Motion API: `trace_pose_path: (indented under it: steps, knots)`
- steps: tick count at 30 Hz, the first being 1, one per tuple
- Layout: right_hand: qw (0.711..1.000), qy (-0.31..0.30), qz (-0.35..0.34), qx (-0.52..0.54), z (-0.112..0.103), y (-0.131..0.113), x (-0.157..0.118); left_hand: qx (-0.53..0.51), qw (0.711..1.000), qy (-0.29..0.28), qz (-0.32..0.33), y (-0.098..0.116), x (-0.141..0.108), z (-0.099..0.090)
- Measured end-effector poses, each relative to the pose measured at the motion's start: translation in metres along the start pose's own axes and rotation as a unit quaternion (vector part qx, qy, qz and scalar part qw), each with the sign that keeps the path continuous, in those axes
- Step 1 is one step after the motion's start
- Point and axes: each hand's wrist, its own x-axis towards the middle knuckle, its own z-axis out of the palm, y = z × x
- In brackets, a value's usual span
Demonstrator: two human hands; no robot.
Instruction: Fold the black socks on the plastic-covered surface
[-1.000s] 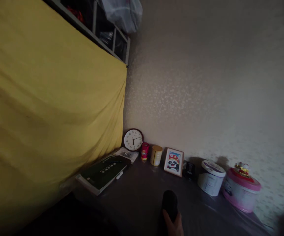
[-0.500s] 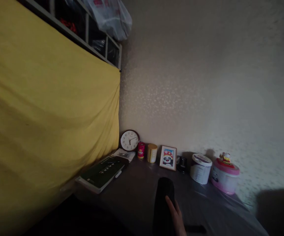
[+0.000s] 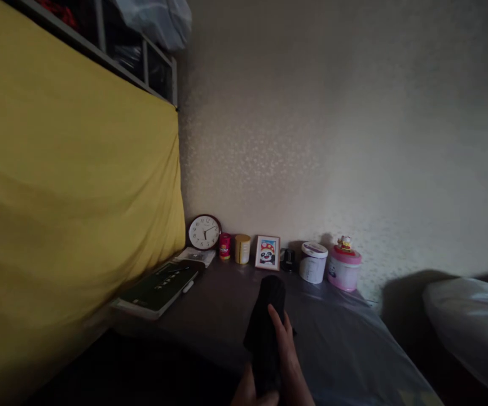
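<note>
A black folded umbrella (image 3: pixel 264 321), dark and soft-looking, points up and away from me over the near part of the table. My right hand (image 3: pixel 285 341) is closed along its right side, with the fingers lying on the cloth. At the bottom edge of the view, my left hand (image 3: pixel 247 390) is wrapped round the umbrella's lower end. Part of that hand is cut off by the frame. A loose flap of the dark cloth sticks out on the left.
Along the wall stand a clock (image 3: pixel 205 232), a red can (image 3: pixel 224 246), a yellow can (image 3: pixel 242 249), a panda picture (image 3: pixel 267 253), a small black object (image 3: pixel 288 260) and two tubs (image 3: pixel 313 263). A green book (image 3: pixel 159 288) lies left, beside a yellow curtain (image 3: pixel 78 186).
My left hand has come into view at the umbrella's lower end. The umbrella and my right hand sit higher in view. The camera has turned right, showing a pale bag-like shape.
</note>
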Motion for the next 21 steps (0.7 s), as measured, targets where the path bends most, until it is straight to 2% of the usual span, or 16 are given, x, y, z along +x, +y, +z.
trace_pose_path:
  steps: [3,5,8,12,15,17,18,20,21]
  knots:
    - [1.0,-0.002,-0.013,0.023,-0.008,0.002,-0.003,-0.024,0.999,-0.047,-0.007,-0.005,0.003,0.006]
    - [0.998,-0.026,-0.038,0.044,-0.009,0.0,-0.007,0.0,1.0,-0.017,-0.024,-0.01,0.007,0.01]
    - [0.994,-0.061,-0.025,0.083,-0.004,-0.01,-0.015,0.069,0.995,0.052,-0.052,-0.019,0.016,0.014]
    - [0.993,-0.045,-0.044,0.102,0.001,-0.022,-0.025,0.13,0.987,0.072,-0.062,-0.025,0.024,0.012]
    - [0.992,-0.037,-0.04,0.112,-0.002,-0.023,-0.024,0.19,0.979,0.076,-0.019,-0.022,0.019,0.009]
    - [0.992,-0.032,-0.012,0.119,-0.006,-0.021,-0.02,0.16,0.985,0.059,0.033,-0.013,0.012,0.006]
    - [0.993,-0.026,-0.005,0.119,-0.008,-0.019,-0.016,0.108,0.991,0.04,0.068,-0.008,0.008,0.005]
    - [0.994,-0.015,-0.003,0.111,-0.01,-0.017,-0.009,-0.006,0.997,-0.035,0.066,0.004,0.003,0.004]
    - [0.994,-0.015,-0.001,0.106,-0.01,-0.016,-0.006,-0.028,0.997,-0.064,0.035,0.009,0.002,0.004]
